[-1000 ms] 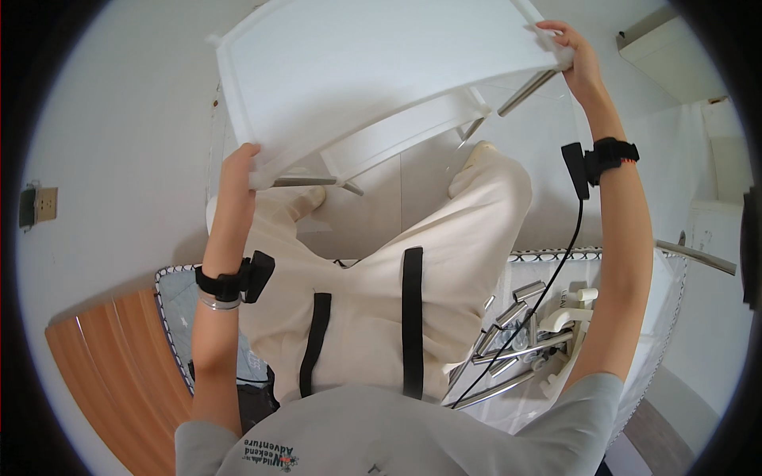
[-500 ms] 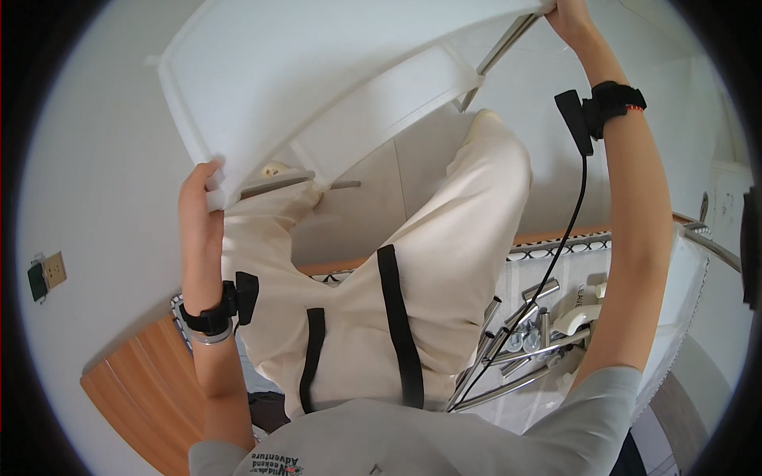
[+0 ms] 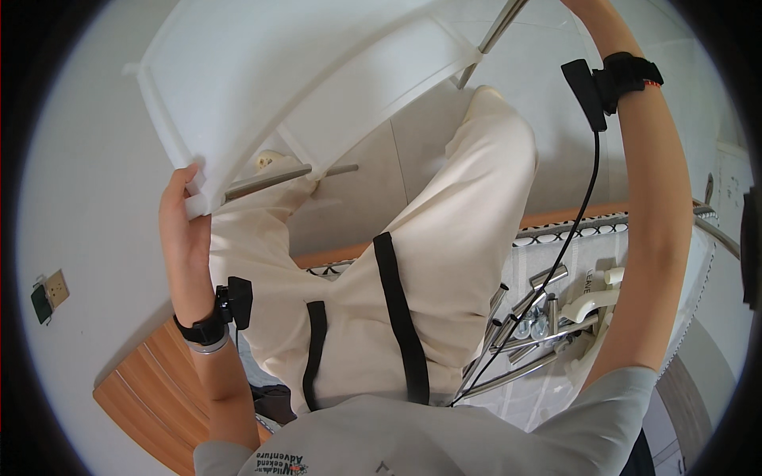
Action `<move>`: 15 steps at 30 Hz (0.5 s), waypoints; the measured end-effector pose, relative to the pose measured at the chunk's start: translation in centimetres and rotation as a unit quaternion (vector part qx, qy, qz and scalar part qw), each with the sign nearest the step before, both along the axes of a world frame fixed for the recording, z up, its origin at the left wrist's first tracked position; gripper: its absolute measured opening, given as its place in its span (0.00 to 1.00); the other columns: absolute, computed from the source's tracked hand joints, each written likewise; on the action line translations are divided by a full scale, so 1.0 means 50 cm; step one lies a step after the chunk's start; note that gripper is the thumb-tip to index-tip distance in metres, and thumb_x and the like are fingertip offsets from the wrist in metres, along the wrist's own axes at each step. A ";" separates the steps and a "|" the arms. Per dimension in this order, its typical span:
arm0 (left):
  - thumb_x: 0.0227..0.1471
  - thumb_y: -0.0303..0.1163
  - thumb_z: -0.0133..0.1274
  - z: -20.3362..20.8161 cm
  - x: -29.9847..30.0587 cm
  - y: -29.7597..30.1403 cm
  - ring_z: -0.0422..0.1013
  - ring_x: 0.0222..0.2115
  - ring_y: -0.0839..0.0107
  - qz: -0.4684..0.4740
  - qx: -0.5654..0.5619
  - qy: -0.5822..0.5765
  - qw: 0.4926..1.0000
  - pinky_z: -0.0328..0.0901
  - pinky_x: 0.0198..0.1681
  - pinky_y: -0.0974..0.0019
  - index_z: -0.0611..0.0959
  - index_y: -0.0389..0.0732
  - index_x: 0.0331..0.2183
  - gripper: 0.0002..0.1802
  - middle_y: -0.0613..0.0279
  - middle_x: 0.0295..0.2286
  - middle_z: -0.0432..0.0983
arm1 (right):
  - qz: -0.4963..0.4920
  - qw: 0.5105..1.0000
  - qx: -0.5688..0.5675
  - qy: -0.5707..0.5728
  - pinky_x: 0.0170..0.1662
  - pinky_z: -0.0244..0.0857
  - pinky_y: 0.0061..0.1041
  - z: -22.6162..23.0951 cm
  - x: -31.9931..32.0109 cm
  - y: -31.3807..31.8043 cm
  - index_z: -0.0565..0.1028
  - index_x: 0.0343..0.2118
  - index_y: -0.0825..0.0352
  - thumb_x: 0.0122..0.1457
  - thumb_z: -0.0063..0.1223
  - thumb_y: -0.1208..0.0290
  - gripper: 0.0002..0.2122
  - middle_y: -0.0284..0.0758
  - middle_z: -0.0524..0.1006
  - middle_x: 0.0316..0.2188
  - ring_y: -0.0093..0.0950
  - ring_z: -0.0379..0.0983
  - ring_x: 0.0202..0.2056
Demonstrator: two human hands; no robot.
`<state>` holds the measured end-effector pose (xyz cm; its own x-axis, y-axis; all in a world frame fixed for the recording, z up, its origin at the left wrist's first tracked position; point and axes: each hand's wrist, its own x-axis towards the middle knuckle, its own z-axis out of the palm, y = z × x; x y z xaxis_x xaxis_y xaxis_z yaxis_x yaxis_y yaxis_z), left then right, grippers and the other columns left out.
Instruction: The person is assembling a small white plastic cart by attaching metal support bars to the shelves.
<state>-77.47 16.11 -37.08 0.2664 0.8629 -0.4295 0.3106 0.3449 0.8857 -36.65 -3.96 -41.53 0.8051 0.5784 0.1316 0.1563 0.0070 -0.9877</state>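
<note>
A white plastic shelf rack (image 3: 262, 71) spans the upper part of the view, tilted, in front of my knees. Its broad upper panel is joined to a second white panel (image 3: 381, 111) by metal tubes (image 3: 266, 182) at the corners. My left hand (image 3: 184, 210) is closed round the near left corner of the upper panel, with the thumb on its edge. At the top edge of the view, by the rack's far right side, only the heel of my right hand (image 3: 586, 6) shows. Its fingers are out of frame.
To my right, loose metal tubes (image 3: 524, 349), curved white plastic pieces (image 3: 591, 304) and small clear parts (image 3: 540, 327) lie on a pale patterned cloth. A black cable (image 3: 583, 206) hangs from my right wrist strap. A wooden panel (image 3: 155, 381) and wall socket (image 3: 55, 289) are left.
The rack's upper panel has shifted a little left and down at its left corner, with my left hand on it. My right hand has moved up and right, mostly out of view.
</note>
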 end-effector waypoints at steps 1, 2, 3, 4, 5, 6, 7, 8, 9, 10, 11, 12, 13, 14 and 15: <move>0.43 0.34 0.52 -0.002 -0.003 0.001 0.62 0.36 0.70 0.001 0.000 0.001 1.000 0.58 0.41 0.66 0.71 0.32 0.34 0.17 0.59 0.32 0.65 | 0.001 1.000 0.000 0.001 0.36 0.64 0.24 -0.001 0.001 0.002 0.71 0.34 0.74 0.46 0.42 0.74 0.13 0.40 0.72 0.27 0.28 0.69 0.30; 0.43 0.34 0.51 -0.004 -0.006 0.004 0.62 0.36 0.69 -0.008 0.011 0.001 1.000 0.58 0.41 0.66 0.71 0.32 0.34 0.17 0.59 0.32 0.65 | 0.005 1.000 -0.005 0.007 0.36 0.64 0.24 0.002 -0.001 0.005 0.71 0.34 0.74 0.45 0.42 0.74 0.13 0.40 0.72 0.27 0.28 0.69 0.30; 0.43 0.34 0.51 -0.007 -0.010 0.006 0.62 0.35 0.69 -0.018 0.021 0.002 1.000 0.58 0.41 0.66 0.71 0.32 0.34 0.17 0.59 0.32 0.65 | 0.009 1.000 -0.009 0.014 0.36 0.64 0.24 0.006 -0.003 0.008 0.71 0.34 0.74 0.45 0.42 0.74 0.13 0.41 0.72 0.27 0.28 0.69 0.30; 0.43 0.34 0.51 -0.009 -0.010 0.006 0.62 0.35 0.69 -0.018 0.022 0.001 1.000 0.58 0.41 0.66 0.71 0.32 0.34 0.17 0.59 0.32 0.65 | 0.009 1.000 -0.009 0.013 0.36 0.64 0.24 0.006 -0.004 0.011 0.71 0.34 0.74 0.45 0.42 0.74 0.13 0.41 0.72 0.27 0.28 0.69 0.30; 0.43 0.34 0.51 -0.012 -0.011 0.007 0.62 0.35 0.69 -0.006 0.022 0.008 1.000 0.58 0.41 0.66 0.71 0.31 0.34 0.17 0.59 0.31 0.65 | -0.001 1.000 -0.007 0.015 0.35 0.64 0.24 0.004 -0.007 0.013 0.71 0.34 0.74 0.45 0.42 0.74 0.13 0.41 0.72 0.27 0.28 0.69 0.29; 0.44 0.33 0.51 -0.013 -0.010 0.008 0.62 0.35 0.69 0.005 0.022 0.014 1.000 0.58 0.41 0.66 0.71 0.31 0.34 0.17 0.59 0.31 0.65 | -0.012 1.000 -0.006 0.018 0.35 0.64 0.24 0.003 -0.009 0.015 0.71 0.34 0.74 0.44 0.42 0.75 0.13 0.41 0.72 0.27 0.28 0.68 0.29; 0.44 0.33 0.51 -0.013 -0.011 0.008 0.62 0.35 0.69 0.004 0.022 0.014 1.000 0.58 0.41 0.66 0.71 0.31 0.34 0.17 0.59 0.31 0.65 | -0.013 1.000 -0.006 0.018 0.35 0.64 0.24 0.002 -0.009 0.018 0.71 0.34 0.74 0.44 0.42 0.75 0.13 0.41 0.72 0.27 0.28 0.68 0.29; 0.43 0.33 0.51 -0.012 -0.012 0.010 0.61 0.35 0.69 0.008 0.015 0.012 1.000 0.59 0.41 0.66 0.71 0.34 0.32 0.15 0.61 0.31 0.63 | -0.006 1.000 -0.014 0.002 0.34 0.64 0.24 0.000 -0.007 0.021 0.71 0.34 0.74 0.44 0.42 0.75 0.13 0.41 0.72 0.27 0.28 0.68 0.29; 0.43 0.33 0.52 -0.012 -0.012 0.011 0.61 0.35 0.69 0.012 0.007 0.011 1.000 0.59 0.41 0.65 0.71 0.36 0.30 0.12 0.63 0.30 0.61 | 0.001 1.000 -0.021 -0.014 0.34 0.64 0.24 -0.002 -0.005 0.022 0.71 0.33 0.74 0.44 0.42 0.75 0.13 0.41 0.72 0.27 0.28 0.68 0.29; 0.43 0.33 0.52 -0.012 -0.011 0.012 0.61 0.35 0.69 0.011 0.007 0.011 1.000 0.59 0.41 0.65 0.71 0.36 0.30 0.12 0.63 0.30 0.61 | 0.000 1.000 -0.022 -0.014 0.34 0.64 0.24 -0.003 -0.004 0.020 0.71 0.33 0.74 0.44 0.42 0.75 0.13 0.41 0.72 0.27 0.28 0.68 0.29; 0.43 0.34 0.52 -0.012 -0.010 0.013 0.61 0.35 0.69 0.003 0.005 0.007 1.000 0.58 0.41 0.65 0.71 0.37 0.30 0.12 0.63 0.30 0.60 | 0.005 1.000 -0.014 -0.006 0.34 0.64 0.24 -0.005 -0.003 0.018 0.71 0.33 0.74 0.44 0.42 0.75 0.13 0.41 0.72 0.27 0.28 0.68 0.29; 0.43 0.34 0.52 -0.012 -0.009 0.014 0.61 0.34 0.69 -0.004 0.003 0.003 1.000 0.58 0.41 0.65 0.71 0.37 0.30 0.12 0.63 0.30 0.60 | 0.011 1.000 -0.006 0.001 0.34 0.64 0.24 -0.007 -0.002 0.017 0.71 0.33 0.74 0.43 0.42 0.76 0.13 0.41 0.72 0.27 0.28 0.68 0.28; 0.43 0.34 0.52 -0.013 -0.008 0.014 0.61 0.34 0.69 -0.005 0.004 0.003 1.000 0.58 0.41 0.65 0.71 0.37 0.30 0.12 0.63 0.30 0.60 | 0.010 1.000 -0.005 0.001 0.34 0.64 0.24 -0.010 0.002 0.016 0.71 0.33 0.74 0.43 0.42 0.76 0.13 0.41 0.72 0.27 0.28 0.68 0.28; 0.43 0.34 0.51 -0.014 -0.007 0.014 0.62 0.34 0.69 -0.002 0.014 0.007 1.000 0.59 0.40 0.65 0.71 0.34 0.31 0.14 0.61 0.31 0.62 | 0.005 1.000 -0.002 0.002 0.35 0.64 0.24 -0.012 0.006 0.015 0.71 0.33 0.74 0.43 0.43 0.75 0.13 0.41 0.72 0.27 0.28 0.68 0.28; 0.43 0.34 0.51 -0.016 -0.007 0.014 0.63 0.34 0.68 0.001 0.024 0.012 1.000 0.59 0.40 0.66 0.71 0.31 0.32 0.16 0.58 0.31 0.64 | 0.000 1.000 0.001 0.003 0.35 0.64 0.25 -0.015 0.010 0.013 0.71 0.33 0.74 0.42 0.43 0.75 0.13 0.41 0.72 0.27 0.29 0.68 0.28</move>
